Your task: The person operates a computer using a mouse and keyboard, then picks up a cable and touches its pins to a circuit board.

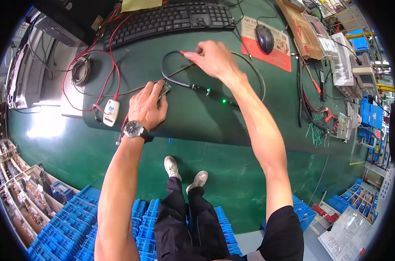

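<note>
Right grip point(217, 61): your thumb and forefinger are closed in a pinch on the red tip of a thin blue lead, above the middle of the counter.
Left grip point(148, 104): your fingers and thumb are closed on a small green circuit board point(165, 90), mostly covered by your hand; whether the board touches the surface below, you cannot tell from this view.
Blue lead point(176, 81): it bows out to the left from your right fingertips, then curves back to a black connector point(200, 89) lying between your hands.
Green lights: one glows at the end of that connector, another just beside your right forearm.
Wristwatch point(134, 129): round and dark-faced, on your left wrist.
White device point(111, 112): small and flat, left of your left hand, with a red cable point(119, 78) running into its upper end.
Grey cable coil point(80, 70): farther left.
Keyboard point(171, 21): black, along the far side.
Mouse point(265, 38): black, on an orange and white sheet point(278, 58), beyond your right hand.
Counter point(197, 122): dark green, under all of these.
White shoes point(171, 166): yours, on the green floor.
</note>
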Demonstrator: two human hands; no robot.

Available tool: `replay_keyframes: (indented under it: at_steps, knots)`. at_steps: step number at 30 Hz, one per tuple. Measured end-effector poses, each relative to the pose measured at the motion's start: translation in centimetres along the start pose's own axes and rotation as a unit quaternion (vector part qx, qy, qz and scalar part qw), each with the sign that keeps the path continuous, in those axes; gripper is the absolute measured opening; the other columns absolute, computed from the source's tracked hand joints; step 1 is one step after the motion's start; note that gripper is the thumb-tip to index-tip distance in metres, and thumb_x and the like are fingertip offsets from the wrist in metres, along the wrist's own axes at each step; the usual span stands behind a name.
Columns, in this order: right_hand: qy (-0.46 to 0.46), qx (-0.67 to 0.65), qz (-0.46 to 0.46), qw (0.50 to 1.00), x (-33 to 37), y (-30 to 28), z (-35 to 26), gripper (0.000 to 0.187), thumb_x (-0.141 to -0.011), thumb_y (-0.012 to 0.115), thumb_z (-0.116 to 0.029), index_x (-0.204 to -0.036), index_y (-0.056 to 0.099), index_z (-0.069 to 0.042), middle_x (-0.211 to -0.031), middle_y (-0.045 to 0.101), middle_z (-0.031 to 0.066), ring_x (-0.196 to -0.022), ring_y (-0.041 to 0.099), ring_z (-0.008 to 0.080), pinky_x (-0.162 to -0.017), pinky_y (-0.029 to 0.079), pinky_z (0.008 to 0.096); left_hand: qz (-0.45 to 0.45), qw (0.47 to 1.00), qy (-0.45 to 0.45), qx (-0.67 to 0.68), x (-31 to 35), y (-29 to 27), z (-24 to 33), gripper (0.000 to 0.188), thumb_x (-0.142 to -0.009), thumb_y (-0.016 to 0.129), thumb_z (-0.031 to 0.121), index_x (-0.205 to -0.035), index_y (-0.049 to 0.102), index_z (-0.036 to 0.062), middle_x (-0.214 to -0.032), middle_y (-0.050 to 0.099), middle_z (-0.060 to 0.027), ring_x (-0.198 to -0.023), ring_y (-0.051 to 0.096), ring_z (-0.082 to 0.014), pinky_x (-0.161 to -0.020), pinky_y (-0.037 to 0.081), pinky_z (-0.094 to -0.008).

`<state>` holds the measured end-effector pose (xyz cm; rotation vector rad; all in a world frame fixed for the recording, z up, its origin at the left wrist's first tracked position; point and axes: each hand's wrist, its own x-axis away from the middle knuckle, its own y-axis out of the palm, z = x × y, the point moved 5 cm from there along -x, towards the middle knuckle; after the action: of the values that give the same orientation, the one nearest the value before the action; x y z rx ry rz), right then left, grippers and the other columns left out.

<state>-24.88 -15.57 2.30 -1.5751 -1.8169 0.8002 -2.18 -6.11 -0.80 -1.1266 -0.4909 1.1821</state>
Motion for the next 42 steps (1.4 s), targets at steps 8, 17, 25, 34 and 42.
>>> replay_keyframes:
  at_steps: [8,17,25,34,42]
  knots:
    - [0.000,0.129,-0.090,0.988,-0.2,0.5,0.0,0.032,-0.094,0.061,-0.018,-0.079,0.061,0.011,-0.070,0.060,0.0301,-0.065,0.059,0.0441,-0.066,0.050,0.0520,0.026,0.999,0.011,0.028,0.3,0.0,-0.1,0.037,-0.093,0.068,0.019,-0.127,0.063,0.0042,-0.103,0.065,-0.0140,-0.088,0.070,-0.0366,-0.078,0.057,-0.0477]
    - [0.238,-0.604,-0.103,0.754,11.6,2.0,1.3,0.024,-0.107,0.069,-0.027,-0.113,0.069,-0.004,-0.080,0.067,-0.0013,-0.065,0.067,0.0099,-0.062,0.056,0.0269,0.031,0.967,0.232,0.104,0.7,-1.1,1.4,0.039,-0.088,0.076,0.013,-0.125,0.066,0.0074,-0.098,0.061,-0.0076,-0.085,0.063,-0.0274,-0.077,0.055,-0.0398]
    - [0.172,-0.426,-0.057,0.886,11.5,3.7,-1.4,0.021,-0.107,0.069,-0.025,-0.109,0.068,-0.004,-0.089,0.073,0.0039,-0.074,0.065,0.0074,-0.069,0.057,0.0259,-0.038,0.961,0.247,0.121,1.0,-1.2,0.9,0.040,-0.087,0.080,0.020,-0.123,0.073,0.0065,-0.096,0.060,-0.0055,-0.094,0.060,-0.0250,-0.083,0.049,-0.0389]
    - [0.148,-0.227,-0.061,0.961,12.1,5.3,-1.2,0.023,-0.106,0.069,-0.020,-0.114,0.071,0.002,-0.089,0.071,-0.0002,-0.075,0.058,0.0062,-0.068,0.050,0.0260,-0.030,0.944,0.258,0.205,1.0,-0.8,-0.3,0.025,-0.083,0.083,0.021,-0.101,0.071,0.0075,-0.095,0.061,-0.0051,-0.093,0.060,-0.0253,-0.084,0.048,-0.0390]
    - [0.152,-0.230,-0.073,0.958,11.9,5.8,-0.9,0.020,-0.108,0.067,-0.021,-0.111,0.070,-0.001,-0.083,0.066,-0.0026,-0.071,0.053,0.0062,-0.066,0.047,0.0258,-0.034,0.938,0.268,0.217,1.1,-0.6,-0.7,0.028,-0.080,0.085,0.017,-0.105,0.074,0.0070,-0.097,0.064,-0.0056,-0.092,0.060,-0.0263,-0.081,0.048,-0.0402]
